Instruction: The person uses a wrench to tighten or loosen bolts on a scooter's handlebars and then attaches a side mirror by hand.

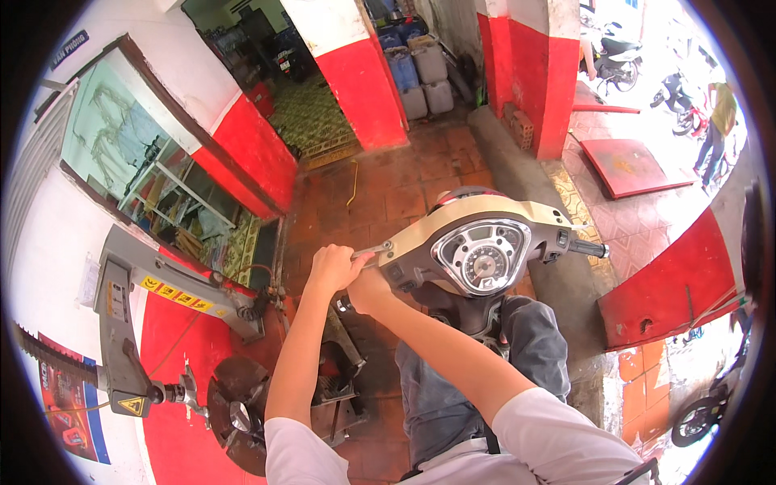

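Note:
I sit astride a scooter with cream and grey handlebar cowl (444, 217) and round chrome-rimmed dashboard (482, 257). My left hand (331, 268) is closed on a slim silver tool, apparently a spanner (369, 250), angled toward the bolt point at the cowl's left end. Just below it, touching or very near it, my right hand (367, 289) wraps round the left handlebar grip, which it mostly hides. The right handlebar grip (590, 248) is free of hands. My knee in grey jeans is under the dashboard.
A grey tyre-changing machine (121, 311) stands close at left. Red-and-white pillars (550, 97), jerrycans (436, 97) and a glass window (129, 153) line the back. A red panel (626, 166) lies outside at right, near parked motorbikes and another person (715, 121). A concrete strip (509, 153) edges the tiles.

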Available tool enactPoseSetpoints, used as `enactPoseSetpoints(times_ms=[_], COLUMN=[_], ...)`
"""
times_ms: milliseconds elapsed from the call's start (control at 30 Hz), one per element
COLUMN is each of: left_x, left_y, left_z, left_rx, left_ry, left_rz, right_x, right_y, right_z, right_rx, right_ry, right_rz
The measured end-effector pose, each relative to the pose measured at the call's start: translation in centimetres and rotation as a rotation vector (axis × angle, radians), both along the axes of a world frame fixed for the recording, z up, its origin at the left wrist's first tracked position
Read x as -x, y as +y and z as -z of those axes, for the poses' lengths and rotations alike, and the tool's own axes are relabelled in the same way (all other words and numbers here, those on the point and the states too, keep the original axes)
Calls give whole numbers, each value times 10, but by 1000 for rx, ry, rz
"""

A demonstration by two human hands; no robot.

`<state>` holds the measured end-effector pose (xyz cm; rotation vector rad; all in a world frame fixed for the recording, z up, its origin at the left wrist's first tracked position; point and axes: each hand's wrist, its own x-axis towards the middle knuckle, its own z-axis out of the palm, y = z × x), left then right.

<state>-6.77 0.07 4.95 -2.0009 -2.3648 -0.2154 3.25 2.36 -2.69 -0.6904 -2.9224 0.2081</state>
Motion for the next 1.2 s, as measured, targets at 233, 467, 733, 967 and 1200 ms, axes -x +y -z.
enactPoseSetpoints(times_ms=[233,467,733,967,1200], left_x=[3,-28,-23,20,29], left_y=[-12,-19,-23,18,53], left_z=[2,-5,-22,-23,-3], left_rx=[57,22,-225,-215,-177], left_ry=[47,18,-121,-122,-200], left_rz=[-81,-158,-239,137,262], right_x=[5,0,2,1,5], right_y=[-11,5,5,4,4], right_z=[0,-11,-7,-11,3], right_rx=[100,257,21,-12,-42], right_ry=[28,141,43,0,83], right_rz=[-23,-54,-23,-32,-23])
